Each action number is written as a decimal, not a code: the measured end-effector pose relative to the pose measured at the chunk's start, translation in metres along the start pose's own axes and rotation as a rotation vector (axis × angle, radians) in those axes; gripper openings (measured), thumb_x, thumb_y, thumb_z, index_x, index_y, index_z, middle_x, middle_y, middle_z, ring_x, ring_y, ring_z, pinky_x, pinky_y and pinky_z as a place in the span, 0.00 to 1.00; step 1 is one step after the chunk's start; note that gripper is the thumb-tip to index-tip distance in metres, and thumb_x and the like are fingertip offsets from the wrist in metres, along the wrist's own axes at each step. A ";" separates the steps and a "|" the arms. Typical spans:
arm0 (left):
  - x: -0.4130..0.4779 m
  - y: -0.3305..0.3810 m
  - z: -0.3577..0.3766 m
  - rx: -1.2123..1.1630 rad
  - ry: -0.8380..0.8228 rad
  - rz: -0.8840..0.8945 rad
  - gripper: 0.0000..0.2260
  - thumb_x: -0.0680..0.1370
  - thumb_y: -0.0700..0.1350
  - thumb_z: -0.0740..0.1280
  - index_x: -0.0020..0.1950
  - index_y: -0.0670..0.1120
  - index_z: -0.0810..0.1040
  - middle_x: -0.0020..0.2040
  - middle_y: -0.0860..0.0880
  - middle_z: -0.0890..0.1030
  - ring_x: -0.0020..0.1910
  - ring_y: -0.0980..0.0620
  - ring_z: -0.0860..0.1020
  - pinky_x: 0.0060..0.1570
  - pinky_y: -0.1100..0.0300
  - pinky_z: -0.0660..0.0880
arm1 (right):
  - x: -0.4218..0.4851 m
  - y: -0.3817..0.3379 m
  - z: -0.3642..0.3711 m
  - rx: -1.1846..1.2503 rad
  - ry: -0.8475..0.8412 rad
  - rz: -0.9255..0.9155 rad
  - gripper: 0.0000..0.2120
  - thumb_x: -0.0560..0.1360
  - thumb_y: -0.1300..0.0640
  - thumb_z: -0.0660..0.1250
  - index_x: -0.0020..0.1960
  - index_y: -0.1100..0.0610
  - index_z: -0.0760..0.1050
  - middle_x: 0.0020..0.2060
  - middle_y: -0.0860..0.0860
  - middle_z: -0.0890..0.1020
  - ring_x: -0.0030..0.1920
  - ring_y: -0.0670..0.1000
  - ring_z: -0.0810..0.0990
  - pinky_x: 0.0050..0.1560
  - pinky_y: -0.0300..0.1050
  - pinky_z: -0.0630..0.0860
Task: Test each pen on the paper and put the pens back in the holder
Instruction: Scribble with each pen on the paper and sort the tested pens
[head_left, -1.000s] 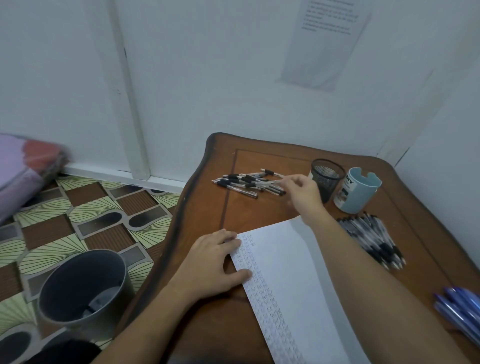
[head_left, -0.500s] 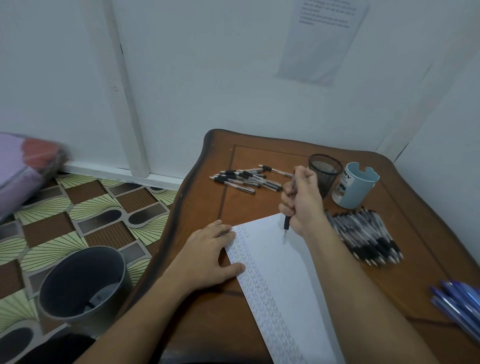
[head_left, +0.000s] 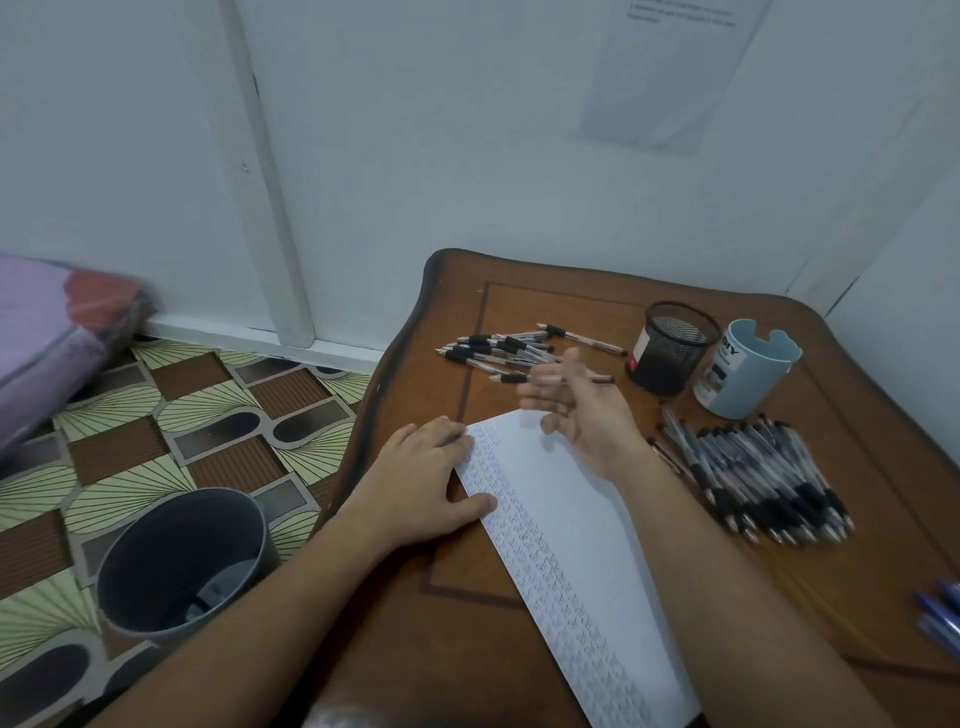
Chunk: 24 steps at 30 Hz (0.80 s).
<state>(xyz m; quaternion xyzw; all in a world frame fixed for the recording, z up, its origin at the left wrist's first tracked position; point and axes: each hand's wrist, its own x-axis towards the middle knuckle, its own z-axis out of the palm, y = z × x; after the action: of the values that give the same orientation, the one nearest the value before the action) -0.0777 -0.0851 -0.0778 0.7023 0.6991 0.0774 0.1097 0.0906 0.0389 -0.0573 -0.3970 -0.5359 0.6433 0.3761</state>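
One pen (head_left: 601, 381) seems pinched in the upturned right hand (head_left: 582, 410).

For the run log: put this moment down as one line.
left hand presses paper | right hand holds pen, blurred, near paper's far end | mesh holder: no pens sticking out

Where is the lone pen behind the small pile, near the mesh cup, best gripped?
Pinch the lone pen at its clear mid-barrel, from above, fingers across its length. It lies flat on the table, and the barrel sticks out clear of the small pile; the mesh cup stands near one end.
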 end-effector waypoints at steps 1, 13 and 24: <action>0.002 -0.002 0.000 0.000 0.006 -0.001 0.34 0.75 0.68 0.59 0.77 0.52 0.61 0.77 0.55 0.58 0.76 0.55 0.52 0.74 0.55 0.46 | 0.002 0.003 0.002 -0.006 -0.016 -0.014 0.15 0.74 0.46 0.67 0.46 0.58 0.78 0.36 0.55 0.83 0.36 0.53 0.80 0.31 0.39 0.73; 0.024 -0.028 0.006 -0.021 0.111 0.061 0.41 0.67 0.76 0.52 0.73 0.54 0.67 0.74 0.57 0.64 0.75 0.57 0.56 0.74 0.53 0.41 | 0.037 0.033 0.019 -0.205 -0.042 -0.099 0.18 0.73 0.56 0.76 0.31 0.53 0.70 0.26 0.51 0.76 0.31 0.50 0.79 0.40 0.49 0.77; 0.028 -0.034 0.011 -0.053 0.099 0.047 0.44 0.64 0.78 0.49 0.76 0.58 0.61 0.77 0.60 0.58 0.76 0.59 0.52 0.73 0.55 0.39 | 0.036 0.034 0.022 -0.354 0.001 -0.148 0.19 0.73 0.66 0.69 0.29 0.56 0.64 0.23 0.49 0.66 0.26 0.44 0.69 0.27 0.37 0.71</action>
<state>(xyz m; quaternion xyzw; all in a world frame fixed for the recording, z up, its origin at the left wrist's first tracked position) -0.1074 -0.0579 -0.0991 0.7107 0.6847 0.1332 0.0916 0.0546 0.0579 -0.0926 -0.4169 -0.6683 0.5093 0.3467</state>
